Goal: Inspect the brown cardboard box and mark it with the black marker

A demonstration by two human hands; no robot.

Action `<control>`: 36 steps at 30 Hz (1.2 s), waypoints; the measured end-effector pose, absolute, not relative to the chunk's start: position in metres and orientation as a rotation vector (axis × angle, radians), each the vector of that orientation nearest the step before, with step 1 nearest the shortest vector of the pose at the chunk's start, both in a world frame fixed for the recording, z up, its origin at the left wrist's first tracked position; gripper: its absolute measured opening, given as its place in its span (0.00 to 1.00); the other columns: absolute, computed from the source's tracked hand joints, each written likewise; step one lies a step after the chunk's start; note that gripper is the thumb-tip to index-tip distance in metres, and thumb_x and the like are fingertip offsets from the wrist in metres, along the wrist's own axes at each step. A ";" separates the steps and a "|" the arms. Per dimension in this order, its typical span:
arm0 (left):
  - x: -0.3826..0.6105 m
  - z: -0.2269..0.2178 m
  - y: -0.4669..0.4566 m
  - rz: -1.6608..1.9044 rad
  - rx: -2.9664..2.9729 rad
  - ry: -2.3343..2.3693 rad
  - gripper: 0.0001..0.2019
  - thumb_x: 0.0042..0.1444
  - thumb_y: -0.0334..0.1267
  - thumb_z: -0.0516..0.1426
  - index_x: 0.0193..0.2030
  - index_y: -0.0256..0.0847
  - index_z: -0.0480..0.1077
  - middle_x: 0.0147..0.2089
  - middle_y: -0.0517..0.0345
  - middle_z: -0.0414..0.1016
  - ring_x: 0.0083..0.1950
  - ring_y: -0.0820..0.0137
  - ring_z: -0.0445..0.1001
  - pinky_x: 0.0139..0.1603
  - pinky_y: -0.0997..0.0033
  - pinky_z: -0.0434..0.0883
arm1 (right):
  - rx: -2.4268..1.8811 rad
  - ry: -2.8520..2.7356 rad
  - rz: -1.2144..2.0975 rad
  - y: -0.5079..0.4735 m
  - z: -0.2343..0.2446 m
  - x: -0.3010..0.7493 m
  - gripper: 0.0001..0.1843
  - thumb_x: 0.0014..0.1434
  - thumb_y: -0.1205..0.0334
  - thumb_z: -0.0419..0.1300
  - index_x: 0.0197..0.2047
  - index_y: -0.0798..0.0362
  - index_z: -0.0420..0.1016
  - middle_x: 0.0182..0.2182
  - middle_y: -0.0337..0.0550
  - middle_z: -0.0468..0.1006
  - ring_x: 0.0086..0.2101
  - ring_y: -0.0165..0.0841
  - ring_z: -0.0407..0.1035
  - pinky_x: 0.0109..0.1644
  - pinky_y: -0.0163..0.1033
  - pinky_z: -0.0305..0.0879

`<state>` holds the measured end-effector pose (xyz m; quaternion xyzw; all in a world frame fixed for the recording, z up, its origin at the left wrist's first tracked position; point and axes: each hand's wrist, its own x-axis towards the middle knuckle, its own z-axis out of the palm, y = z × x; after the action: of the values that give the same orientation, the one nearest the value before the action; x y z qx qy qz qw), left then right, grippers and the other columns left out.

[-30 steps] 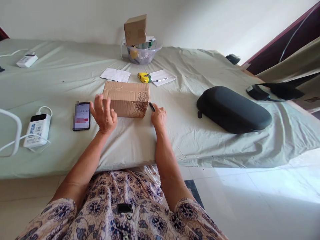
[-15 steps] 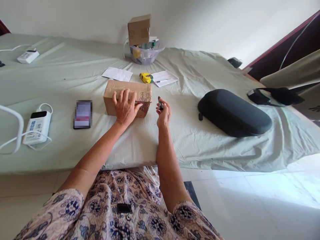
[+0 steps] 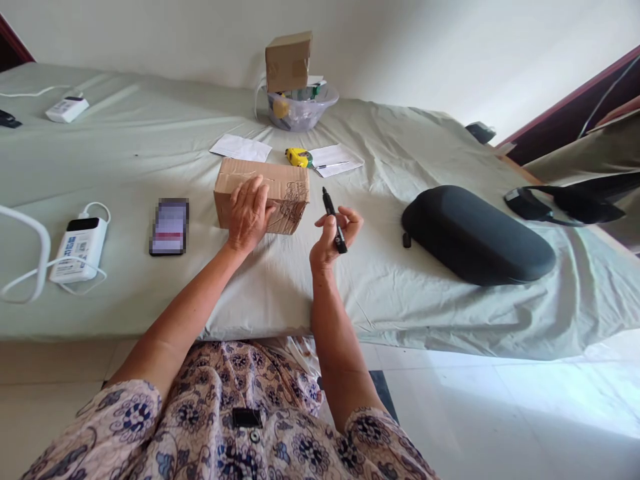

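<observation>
My left hand [image 3: 249,210] grips a brown cardboard box [image 3: 275,175], its fingers over the top and the thumb on the near side. Dark scribbled lines cover the box's right end. To the right of the box, my right hand [image 3: 334,237] holds a black marker [image 3: 334,220] between thumb and fingers. The marker slants with its upper end toward the box and does not touch it. Just behind the box lie a yellow tape measure [image 3: 299,157], a sheet of white paper [image 3: 243,147], and another paper [image 3: 340,160] with a pen [image 3: 331,165] on it.
A phone [image 3: 170,227] and a white power bank [image 3: 80,250] with a cable lie left. On the right are a black case [image 3: 480,233], a small black piece [image 3: 407,240] and a black strap [image 3: 570,200]. Behind stands a clear basin [image 3: 303,113] with another box [image 3: 289,63] on it.
My right hand has turned and opened outward a little, so the marker's full length now shows. My left hand stays on the box. The whole view has shifted slightly.
</observation>
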<state>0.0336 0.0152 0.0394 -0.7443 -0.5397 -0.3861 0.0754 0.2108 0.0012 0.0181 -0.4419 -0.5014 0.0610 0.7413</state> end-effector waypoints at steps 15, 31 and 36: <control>0.018 0.032 0.019 -1.124 -2.300 -1.494 0.19 0.71 0.43 0.47 0.63 0.40 0.67 0.68 0.43 0.72 0.74 0.61 0.67 0.77 0.50 0.60 | -0.948 -1.518 -0.020 -0.009 0.012 0.194 0.12 0.68 0.52 0.53 0.44 0.48 0.75 0.36 0.44 0.82 0.34 0.34 0.75 0.45 0.46 0.72; 0.020 0.038 0.016 -1.125 -2.322 -1.579 0.17 0.69 0.39 0.51 0.61 0.42 0.68 0.69 0.45 0.71 0.74 0.62 0.66 0.79 0.50 0.59 | -1.186 -1.334 -0.006 -0.003 0.022 0.207 0.21 0.67 0.43 0.49 0.43 0.48 0.76 0.37 0.47 0.80 0.40 0.38 0.75 0.51 0.50 0.71; 0.020 0.038 0.016 -1.099 -2.322 -1.586 0.17 0.68 0.38 0.51 0.61 0.40 0.68 0.68 0.44 0.71 0.74 0.62 0.66 0.79 0.49 0.57 | -0.995 -1.589 0.140 -0.013 0.020 0.194 0.23 0.66 0.41 0.50 0.35 0.48 0.76 0.29 0.44 0.79 0.31 0.35 0.72 0.41 0.45 0.71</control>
<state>0.0199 0.0161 0.0379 -0.7677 -0.5243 -0.3632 0.0611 0.1944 -0.0127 0.0203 -0.4273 -0.6827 0.0600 0.5898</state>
